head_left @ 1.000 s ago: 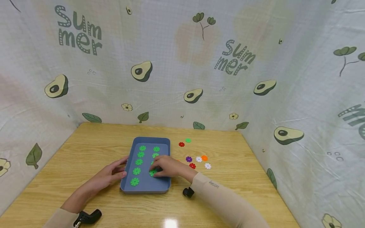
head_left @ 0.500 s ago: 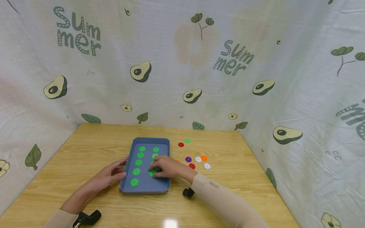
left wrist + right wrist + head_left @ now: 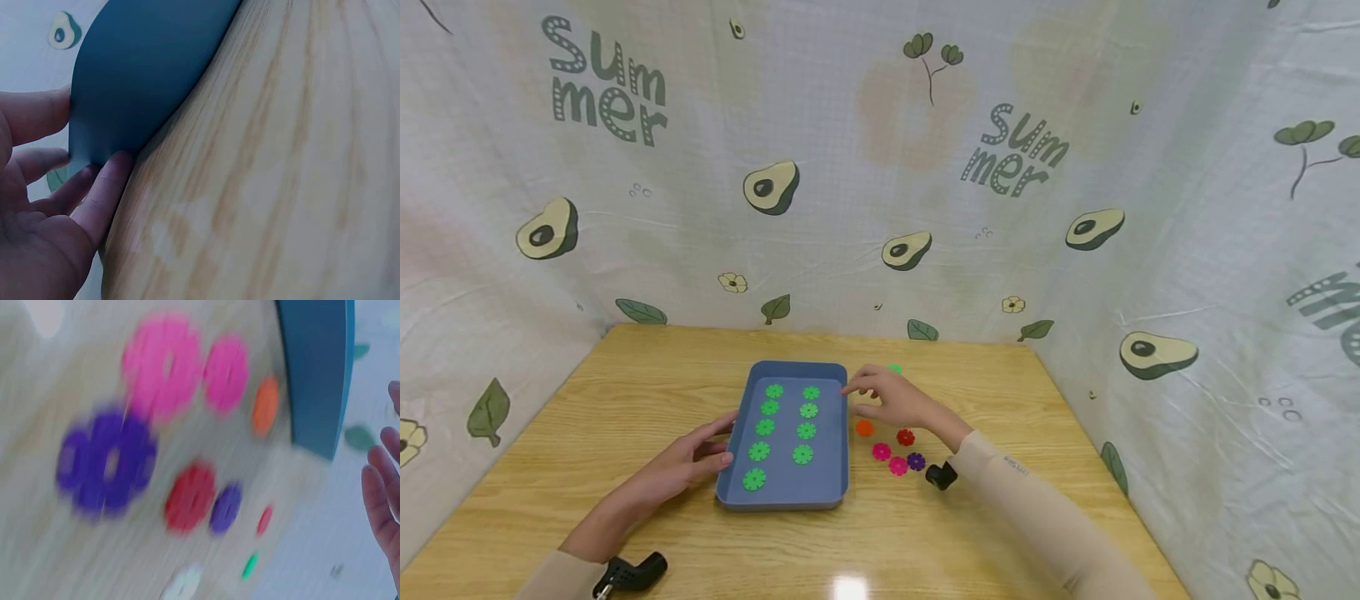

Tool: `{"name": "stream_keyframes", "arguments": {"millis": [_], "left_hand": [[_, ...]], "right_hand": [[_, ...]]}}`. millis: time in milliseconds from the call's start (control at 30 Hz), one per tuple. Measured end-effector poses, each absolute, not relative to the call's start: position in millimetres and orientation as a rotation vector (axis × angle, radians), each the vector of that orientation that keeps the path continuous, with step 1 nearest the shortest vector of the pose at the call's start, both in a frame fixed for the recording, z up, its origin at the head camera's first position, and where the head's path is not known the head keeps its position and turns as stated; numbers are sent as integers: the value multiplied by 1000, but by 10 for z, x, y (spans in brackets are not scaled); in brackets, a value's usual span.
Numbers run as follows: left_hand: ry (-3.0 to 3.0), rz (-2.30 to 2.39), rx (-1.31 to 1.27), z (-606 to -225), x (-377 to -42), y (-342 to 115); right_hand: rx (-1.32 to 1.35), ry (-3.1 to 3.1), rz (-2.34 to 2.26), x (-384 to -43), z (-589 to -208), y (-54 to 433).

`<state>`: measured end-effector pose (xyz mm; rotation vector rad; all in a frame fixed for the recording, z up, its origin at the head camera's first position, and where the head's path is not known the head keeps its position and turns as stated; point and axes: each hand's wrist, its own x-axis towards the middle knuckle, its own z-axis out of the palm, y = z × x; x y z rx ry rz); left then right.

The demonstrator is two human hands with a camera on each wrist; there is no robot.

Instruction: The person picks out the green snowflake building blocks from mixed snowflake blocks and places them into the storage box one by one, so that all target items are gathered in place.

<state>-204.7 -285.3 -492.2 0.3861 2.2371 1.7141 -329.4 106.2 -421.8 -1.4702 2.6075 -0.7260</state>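
A blue-grey tray (image 3: pixel 786 496) lies on the wooden table with green flower-shaped plastic discs (image 3: pixel 764 427) in two columns. The front disc of the right column (image 3: pixel 802 454) lies uncovered on the tray floor. At the tray's left side is my left hand (image 3: pixel 688 457). In the left wrist view its fairly straight fingertips (image 3: pixel 117 164) touch the outer wall. My right hand (image 3: pixel 893 398) hovers by the tray's right rim, fingers extended and holding nothing. The right wrist view has this hand (image 3: pixel 384 487) at its right edge, past the tray wall (image 3: pixel 319 375).
Right of the tray lie loose discs: two pink (image 3: pixel 882 452), a purple (image 3: pixel 916 462), a red (image 3: pixel 906 437), an orange (image 3: pixel 864 427) and a green (image 3: pixel 895 367). A white disc (image 3: pixel 182 582) shows in the right wrist view. A patterned cloth (image 3: pixel 835 308) hangs behind the table.
My right hand has left the green disc in the tray and moved right and back, over the tray's right rim. My left hand has stayed at the tray's left side.
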Motion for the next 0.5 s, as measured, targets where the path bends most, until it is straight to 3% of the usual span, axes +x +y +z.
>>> {"name": "stream_keyframes", "arguments": {"millis": [500], "left_hand": [[2237, 1713, 401, -4920, -2051, -2849]], "right_hand": [[-1020, 2796, -678, -3938, -4483, 1662]]}}
